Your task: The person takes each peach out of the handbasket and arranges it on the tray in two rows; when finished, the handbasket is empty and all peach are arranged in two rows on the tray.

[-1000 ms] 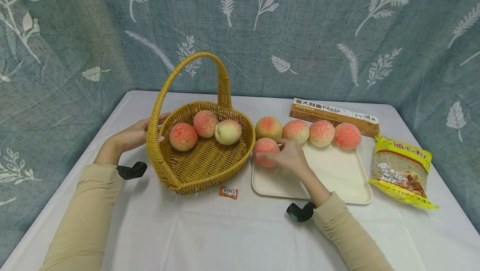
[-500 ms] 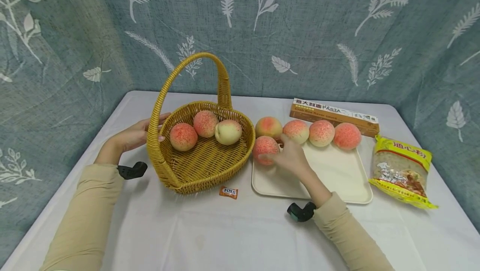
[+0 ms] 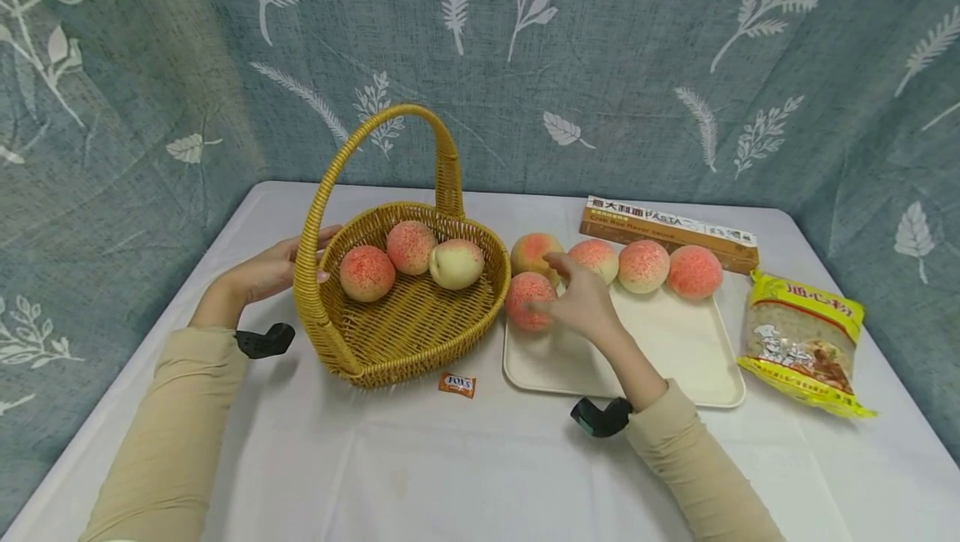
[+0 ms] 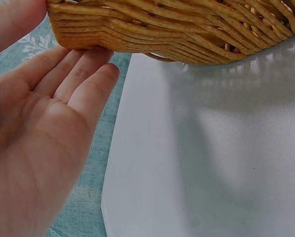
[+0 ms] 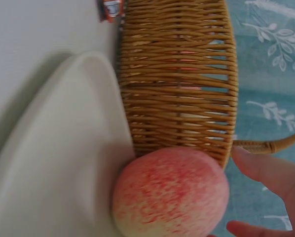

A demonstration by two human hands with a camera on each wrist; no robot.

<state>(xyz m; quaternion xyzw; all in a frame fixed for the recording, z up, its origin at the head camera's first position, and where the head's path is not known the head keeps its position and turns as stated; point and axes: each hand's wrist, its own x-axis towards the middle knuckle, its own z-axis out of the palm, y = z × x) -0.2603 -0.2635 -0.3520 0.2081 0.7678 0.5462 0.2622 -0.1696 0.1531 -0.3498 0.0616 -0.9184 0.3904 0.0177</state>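
The left hand (image 3: 258,279) rests at the left side of a heart-shaped wicker basket (image 3: 420,333). Its fairly straight fingers touch the outer wall, with the thumb apart from them in the left wrist view. Inside the basket lie a red peach (image 3: 367,273), another peach (image 3: 411,247) and a paler peach (image 3: 457,264). The right hand (image 3: 588,304), thumb and fingers spread, hovers beside a pinkish-red peach (image 3: 528,296) at the left end of the white tray (image 3: 660,350). A visible gap separates this peach (image 5: 169,192) from the fingers in the right wrist view.
Along the tray's far edge sit several more peaches (image 3: 643,267). Behind them lies a pasta box (image 3: 667,233). A yellow pasta bag (image 3: 806,342) stands right of the tray, and a small orange Fox's packet (image 3: 457,385) lies before the basket. The basket's handle (image 3: 322,192) arches high.
The right hand has let go of the pinkish-red peach after shifting it slightly away from the person. Its fingers have spread and drawn back a little. The left hand and basket have stayed put.
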